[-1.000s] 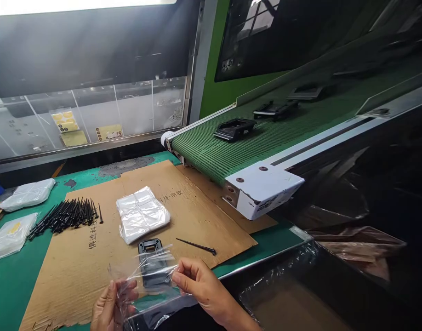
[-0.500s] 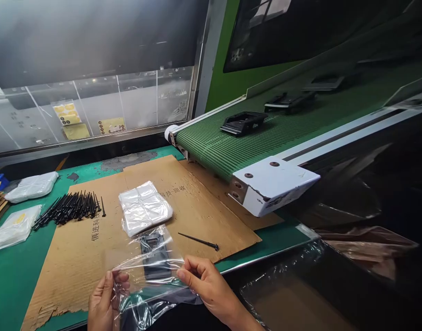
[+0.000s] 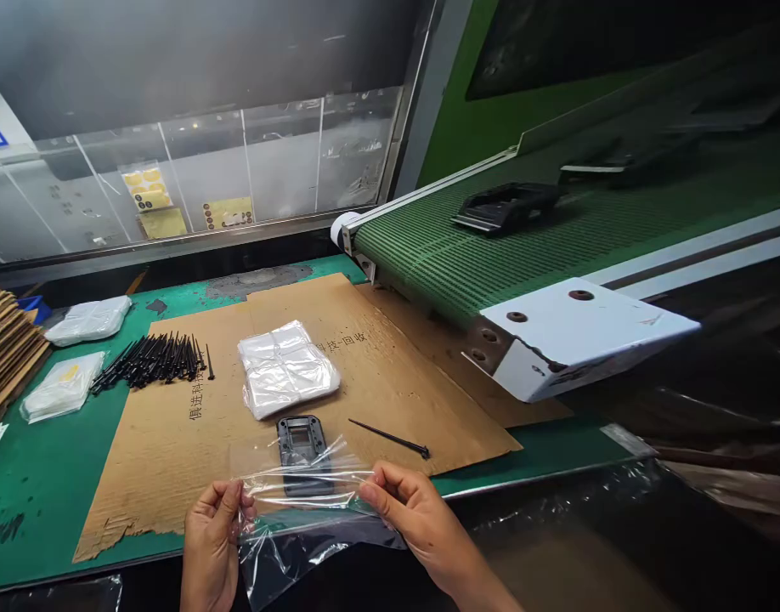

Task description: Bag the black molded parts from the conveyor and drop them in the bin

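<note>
Between my two hands a clear plastic bag (image 3: 288,552) is stretched out over the table's front edge. My left hand (image 3: 215,535) pinches its left side between thumb and fingers. On the other side my right hand (image 3: 409,514) has the film pinched the same way. A black plastic frame part (image 3: 301,429) with a rectangular opening lies on the cardboard (image 3: 173,476). Its upper end shows uncovered; the lower end is seen through the film. Right of it lies one black cable tie–like pin (image 3: 390,438). A stack of folded clear bags (image 3: 288,370) sits just beyond the part.
A green conveyor belt (image 3: 428,263) with a white end block (image 3: 587,340) slopes in from the right, carrying black parts (image 3: 508,206). At left are a pile of black pins (image 3: 154,361), more bag stacks (image 3: 62,387) and stacked cardboard (image 3: 8,348).
The view has swung left, so the scene sits further right. The bag has been drawn down toward me, and the frame part's upper end now shows above the film. Both hands still pinch the bag.
</note>
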Available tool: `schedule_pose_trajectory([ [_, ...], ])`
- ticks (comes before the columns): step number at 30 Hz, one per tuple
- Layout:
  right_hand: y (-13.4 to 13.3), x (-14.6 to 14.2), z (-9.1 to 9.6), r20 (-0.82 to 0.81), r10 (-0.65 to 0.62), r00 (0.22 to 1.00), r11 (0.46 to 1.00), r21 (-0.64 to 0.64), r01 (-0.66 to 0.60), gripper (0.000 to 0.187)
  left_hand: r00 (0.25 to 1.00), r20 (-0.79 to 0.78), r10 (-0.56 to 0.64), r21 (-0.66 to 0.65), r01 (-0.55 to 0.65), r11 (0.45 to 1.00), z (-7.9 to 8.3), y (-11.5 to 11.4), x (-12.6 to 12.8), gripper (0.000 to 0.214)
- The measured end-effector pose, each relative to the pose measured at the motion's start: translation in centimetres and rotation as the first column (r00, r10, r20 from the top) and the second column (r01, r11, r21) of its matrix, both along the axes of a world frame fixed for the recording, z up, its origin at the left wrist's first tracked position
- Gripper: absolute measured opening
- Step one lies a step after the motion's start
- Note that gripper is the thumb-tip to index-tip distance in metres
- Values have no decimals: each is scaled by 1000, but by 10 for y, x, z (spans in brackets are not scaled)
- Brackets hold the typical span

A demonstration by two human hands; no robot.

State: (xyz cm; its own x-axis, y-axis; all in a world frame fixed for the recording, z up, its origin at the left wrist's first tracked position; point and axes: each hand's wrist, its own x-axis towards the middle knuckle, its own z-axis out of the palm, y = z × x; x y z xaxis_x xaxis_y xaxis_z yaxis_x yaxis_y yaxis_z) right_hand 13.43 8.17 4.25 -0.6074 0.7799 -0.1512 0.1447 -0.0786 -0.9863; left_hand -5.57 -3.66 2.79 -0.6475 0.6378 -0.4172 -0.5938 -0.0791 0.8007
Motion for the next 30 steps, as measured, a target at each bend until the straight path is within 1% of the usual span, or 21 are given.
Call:
schedule_pose_trajectory([
  [2,0,-1,-3,67,-57,996,991,125,49,49,1000,18,-17,21,16,1000,-1,0,2,34],
  [3,-2,-3,-4,90,-156,984,958,255,128,48,1000,12,-16,20,16,1000,-2,0,4,35],
  [4,-6,-5,-4,82,-282,956,883,411,226,46,1000,-11,-6,21,6,1000,-1,1,6,37],
  [5,-11,-9,-3,41,-387,921,777,552,302,45,999,-45,8,25,-7,1000,-1,2,10,37],
  [6,-18,-14,-1,-9,-429,903,683,652,331,44,996,-83,24,34,-21,999,1,4,14,38],
  [7,-26,-20,2,-33,-393,919,639,709,299,42,992,-119,37,45,-31,998,3,6,19,38],
  [9,-42,-33,10,11,-167,986,677,728,106,44,987,-158,19,81,-7,997,6,10,29,39],
  [11,-52,-45,16,74,43,996,727,682,-82,48,991,-122,-58,134,74,988,7,12,37,40],
  [13,-53,-51,20,95,132,987,759,631,-162,44,984,-70,-163,177,174,969,4,12,38,41],
  [16,-40,-49,21,116,137,984,825,537,-179,33,975,-101,-196,135,209,969,-10,6,28,43],
  [18,-28,-43,18,102,32,994,885,459,-76,29,968,-211,-135,58,150,987,-19,2,17,46],
  [20,-18,-38,14,48,-85,995,918,391,59,29,905,-417,-85,-53,69,996,-26,1,8,46],
  [21,-15,-37,13,21,-113,993,921,377,97,29,829,-555,-60,-103,3,995,-28,2,6,42],
  [22,-13,-37,12,4,-112,994,918,382,102,28,707,-706,-39,-134,-80,988,-29,3,5,33],
  [23,-14,-39,12,3,-85,996,909,409,76,27,535,-845,-20,-129,-166,978,-28,5,7,26],
  [25,-17,-44,14,32,17,999,859,511,-31,23,113,-993,20,-11,-273,962,-25,9,12,34],
  [26,-20,-47,16,51,76,996,817,569,-91,20,-83,-996,32,52,-246,968,-23,10,15,38],
  [27,-23,-50,19,70,124,990,769,624,-140,18,-227,-973,39,79,-169,982,-21,11,17,37],
  [28,-25,-52,22,86,154,984,721,671,-171,17,-305,-951,46,69,-67,995,-19,12,16,34],
  [29,-26,-53,24,96,169,981,678,711,-187,17,-332,-942,40,32,29,999,-17,13,14,33],
  [30,-25,-54,26,98,168,981,645,742,-184,18,-322,-947,17,-13,91,996,-17,12,8,33],
])
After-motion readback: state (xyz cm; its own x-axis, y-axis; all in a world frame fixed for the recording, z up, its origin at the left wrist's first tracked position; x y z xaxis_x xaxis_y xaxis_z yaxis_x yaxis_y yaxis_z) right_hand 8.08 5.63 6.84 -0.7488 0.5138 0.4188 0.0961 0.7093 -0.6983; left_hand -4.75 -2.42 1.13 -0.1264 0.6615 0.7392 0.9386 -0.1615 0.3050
